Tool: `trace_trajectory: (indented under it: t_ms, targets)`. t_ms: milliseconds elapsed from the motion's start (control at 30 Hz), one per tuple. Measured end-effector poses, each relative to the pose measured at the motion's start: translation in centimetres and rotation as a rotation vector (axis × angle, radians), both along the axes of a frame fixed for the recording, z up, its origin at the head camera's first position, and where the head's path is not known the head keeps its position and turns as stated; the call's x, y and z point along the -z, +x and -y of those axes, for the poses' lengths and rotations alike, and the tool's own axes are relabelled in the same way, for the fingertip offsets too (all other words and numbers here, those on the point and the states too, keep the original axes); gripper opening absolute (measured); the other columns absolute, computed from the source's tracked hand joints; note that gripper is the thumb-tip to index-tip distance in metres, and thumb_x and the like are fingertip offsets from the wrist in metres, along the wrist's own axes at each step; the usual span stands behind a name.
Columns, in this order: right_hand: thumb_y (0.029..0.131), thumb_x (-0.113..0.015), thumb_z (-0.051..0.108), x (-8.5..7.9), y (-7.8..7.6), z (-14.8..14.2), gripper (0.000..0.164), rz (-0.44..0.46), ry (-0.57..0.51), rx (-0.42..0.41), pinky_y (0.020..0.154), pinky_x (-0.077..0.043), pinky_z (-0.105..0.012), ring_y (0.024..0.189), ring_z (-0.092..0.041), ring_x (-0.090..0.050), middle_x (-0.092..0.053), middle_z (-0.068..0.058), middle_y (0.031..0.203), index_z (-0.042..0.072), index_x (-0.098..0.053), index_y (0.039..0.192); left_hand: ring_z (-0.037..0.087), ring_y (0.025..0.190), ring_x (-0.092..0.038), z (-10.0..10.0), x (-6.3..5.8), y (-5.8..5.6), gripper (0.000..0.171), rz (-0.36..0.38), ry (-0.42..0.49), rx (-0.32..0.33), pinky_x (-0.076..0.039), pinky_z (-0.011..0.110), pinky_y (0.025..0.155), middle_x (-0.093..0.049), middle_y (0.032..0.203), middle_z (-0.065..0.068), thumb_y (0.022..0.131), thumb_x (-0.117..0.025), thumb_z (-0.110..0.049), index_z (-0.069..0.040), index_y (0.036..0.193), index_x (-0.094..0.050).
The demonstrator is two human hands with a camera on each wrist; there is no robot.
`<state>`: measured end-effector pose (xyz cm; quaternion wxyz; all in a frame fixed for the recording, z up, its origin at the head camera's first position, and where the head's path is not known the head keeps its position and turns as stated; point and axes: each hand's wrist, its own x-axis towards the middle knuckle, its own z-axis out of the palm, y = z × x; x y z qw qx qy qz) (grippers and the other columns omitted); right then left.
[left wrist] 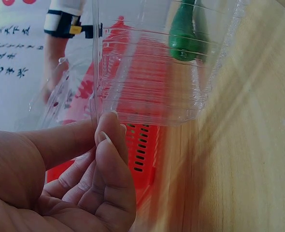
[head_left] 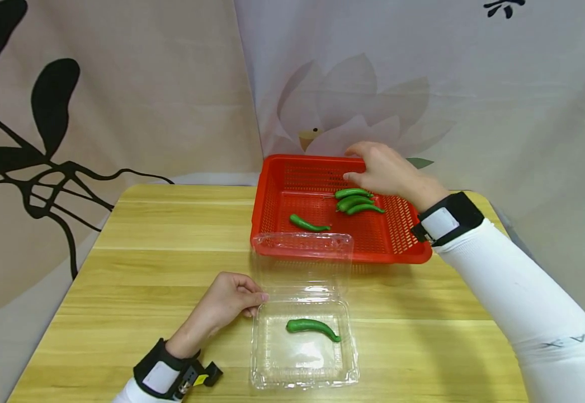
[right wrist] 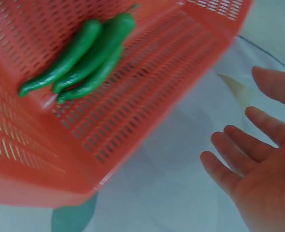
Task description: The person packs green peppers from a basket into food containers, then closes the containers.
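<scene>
A clear plastic clamshell box (head_left: 271, 366) lies with its lid (head_left: 300, 274) folded back against the front of a red basket (head_left: 272, 210). One green chili pepper (head_left: 311, 326) rests in the box. My left hand (head_left: 227, 301) pinches the box's left edge near the hinge between thumb and forefinger; the left wrist view shows that grip close up. Over the basket's back rim is my right hand (head_left: 390, 174), its fingers (right wrist: 229, 140) spread and holding nothing. Three green chili peppers (head_left: 355, 202) lie together in the basket below it, with a single chili (head_left: 306, 224) nearer the front.
Both containers stand on a wooden table (head_left: 171, 240), the basket towards its back edge. A printed cloth backdrop (head_left: 182, 95) hangs right behind. The box lid overlaps the basket's front rim.
</scene>
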<state>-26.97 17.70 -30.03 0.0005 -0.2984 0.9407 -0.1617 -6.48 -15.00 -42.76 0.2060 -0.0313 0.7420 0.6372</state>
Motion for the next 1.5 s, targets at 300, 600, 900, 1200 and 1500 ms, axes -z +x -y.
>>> trace_trajectory:
  t_ms: [300,600,900,1200,1500]
  targets:
    - [0.089,-0.081,0.024,3.9,-2.2,0.6,0.055,0.153,0.24,0.003,0.107,-0.049,-0.051,0.113,-0.033,-0.063,-0.07,-0.018,0.129,0.0,-0.066,0.135,0.014,0.06,-0.064,-0.2,-0.1,0.2,0.012,0.0,-0.008,0.004,-0.059,0.027,0.059,-0.074,0.078,0.017,0.093,-0.078,-0.001,0.009,0.093,-0.072]
    - [0.08,-0.086,0.011,6.5,-2.9,1.2,0.041,0.232,0.285,-0.001,0.089,-0.053,-0.043,0.09,-0.028,-0.058,-0.071,-0.012,0.102,0.002,-0.075,0.118,0.014,0.06,-0.064,-0.3,-0.1,0.3,0.012,0.003,-0.004,0.0,-0.059,0.027,0.059,-0.074,0.079,0.018,0.093,-0.078,0.0,0.01,0.092,-0.072]
    - [0.083,-0.087,0.005,7.8,-3.2,1.5,0.027,0.269,0.327,-0.001,0.088,-0.055,-0.044,0.09,-0.027,-0.059,-0.072,-0.012,0.101,0.004,-0.078,0.109,0.013,0.06,-0.063,-0.2,-0.1,0.2,0.012,0.001,-0.004,0.002,-0.058,0.026,0.058,-0.073,0.078,0.018,0.092,-0.078,0.0,0.01,0.093,-0.072]
    - [0.084,-0.088,0.007,8.7,-3.5,1.2,0.017,0.212,0.393,-0.01,0.083,-0.054,-0.043,0.083,-0.026,-0.057,-0.07,-0.008,0.09,0.005,-0.076,0.096,0.013,0.058,-0.062,-0.2,0.1,0.1,0.011,0.004,-0.01,-0.003,-0.057,0.025,0.058,-0.073,0.076,0.018,0.092,-0.078,0.001,0.01,0.091,-0.072]
    - [0.084,-0.089,0.01,7.6,-3.4,0.6,0.014,0.154,0.374,-0.04,0.076,-0.052,-0.041,0.079,-0.025,-0.056,-0.066,-0.004,0.078,0.008,-0.076,0.087,0.013,0.06,-0.063,-0.3,-0.1,0.2,0.012,0.016,-0.016,-0.008,-0.058,0.026,0.059,-0.073,0.077,0.018,0.091,-0.079,0.0,0.009,0.093,-0.072]
